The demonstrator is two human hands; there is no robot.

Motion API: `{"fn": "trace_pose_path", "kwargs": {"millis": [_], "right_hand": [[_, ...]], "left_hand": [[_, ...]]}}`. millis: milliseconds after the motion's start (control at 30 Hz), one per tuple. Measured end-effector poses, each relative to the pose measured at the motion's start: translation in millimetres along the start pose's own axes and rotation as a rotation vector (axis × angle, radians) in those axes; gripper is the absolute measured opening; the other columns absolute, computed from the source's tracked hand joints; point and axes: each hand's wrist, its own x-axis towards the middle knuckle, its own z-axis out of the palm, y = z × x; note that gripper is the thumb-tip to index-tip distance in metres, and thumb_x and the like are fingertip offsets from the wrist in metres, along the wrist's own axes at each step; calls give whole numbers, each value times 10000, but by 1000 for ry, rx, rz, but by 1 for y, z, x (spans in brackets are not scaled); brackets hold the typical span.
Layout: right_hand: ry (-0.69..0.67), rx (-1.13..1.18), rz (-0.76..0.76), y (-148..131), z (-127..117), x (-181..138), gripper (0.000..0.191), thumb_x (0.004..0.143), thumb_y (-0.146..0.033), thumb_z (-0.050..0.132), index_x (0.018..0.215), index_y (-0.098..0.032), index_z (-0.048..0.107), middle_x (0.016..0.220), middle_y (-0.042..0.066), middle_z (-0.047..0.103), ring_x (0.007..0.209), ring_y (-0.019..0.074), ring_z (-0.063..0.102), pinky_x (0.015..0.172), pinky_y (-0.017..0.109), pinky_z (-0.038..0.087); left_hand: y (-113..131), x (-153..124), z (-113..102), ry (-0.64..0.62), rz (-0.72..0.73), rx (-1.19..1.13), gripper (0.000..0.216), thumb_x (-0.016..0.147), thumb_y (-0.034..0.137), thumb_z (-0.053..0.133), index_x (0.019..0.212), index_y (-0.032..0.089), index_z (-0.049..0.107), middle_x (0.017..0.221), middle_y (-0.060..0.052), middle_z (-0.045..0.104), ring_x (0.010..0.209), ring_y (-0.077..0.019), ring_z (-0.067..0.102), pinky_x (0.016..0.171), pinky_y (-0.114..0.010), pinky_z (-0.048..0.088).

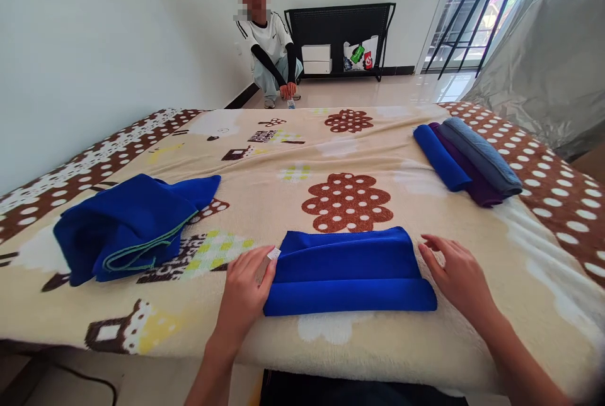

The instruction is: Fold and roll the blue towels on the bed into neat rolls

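Observation:
A bright blue towel (348, 270) lies folded into a long strip near the front edge of the bed. My left hand (246, 289) rests at its left end, fingers curled against the fold by a small white tag. At the towel's right end my right hand (456, 273) lies flat on the blanket with its fingers stretched out, touching or just beside the cloth. Neither hand lifts the towel.
A patterned cream and brown blanket (302, 160) covers the bed. A loose heap of blue towels (130, 226) lies at the left. Three folded towels (467, 160), blue, purple and grey-blue, lie at the far right. A person (271, 46) crouches beyond the bed by a black rack (340, 34).

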Motion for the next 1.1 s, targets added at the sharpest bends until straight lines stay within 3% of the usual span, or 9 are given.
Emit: {"fn": "trace_pose_path", "kwargs": {"millis": [100,167,267,433,700,833,967,1033,1100], "right_hand": [[-153,8,-56,-4,-1,41,441,987,-579,381,1056,-224,632,845,33,711,776,220,655,671,334,406],[-247,18,-110,-8,3,63,383,960,-567,454,895,-230,624,779,22,693,697,198,629,599,305,346],[-322,46,-181,-11,12,80,309,926,-521,535,846,-229,596,799,20,692,720,185,620,605,285,324],[-338,112,-205,-4,19,82,323,980,-494,449,845,-227,572,772,1,672,698,157,603,625,272,344],[-191,138,-159,6,23,82,436,987,-588,392,872,-229,611,643,-12,583,581,134,538,581,273,385],[-74,61,-139,3,31,80,401,960,-581,454,897,-221,619,712,14,603,650,163,564,611,298,405],[120,-3,-102,-8,34,76,408,956,-530,489,1090,-177,643,1012,118,646,939,254,604,850,406,465],[155,10,-198,-19,32,75,384,965,-466,509,1201,-193,638,1200,131,625,1115,267,578,985,439,428],[47,56,-412,-30,29,74,395,983,-400,510,1341,-251,583,1366,97,574,1268,245,524,1070,431,389]], "left_hand": [[-3,47,1,-283,42,-72,351,959,372,517,1262,219,603,1259,-103,661,1163,-280,595,1000,-449,409],[-7,74,8,-434,101,-125,320,920,378,572,1191,221,638,1191,-85,672,1083,-256,618,958,-410,446],[-19,96,20,-509,132,-189,226,868,385,636,1011,211,659,971,-32,664,870,-187,620,803,-318,487],[-37,100,27,-532,112,-275,235,905,419,574,836,197,608,835,-5,598,754,-148,555,703,-274,461],[-39,95,26,-413,17,-273,220,966,387,490,879,208,583,848,-6,572,750,-150,533,701,-276,445],[-35,92,34,-286,47,-116,154,949,320,518,957,204,619,965,-43,630,901,-198,589,843,-346,462],[-18,90,38,-131,201,-50,250,981,238,474,1161,232,647,1157,-83,662,1142,-230,585,1016,-414,413],[-5,90,38,-265,368,-113,328,1005,246,450,1290,271,611,1298,-78,649,1281,-214,546,1085,-405,393],[7,91,39,-485,498,-153,418,1018,312,452,1434,321,496,1458,-55,562,1423,-207,430,1157,-422,340]]}}
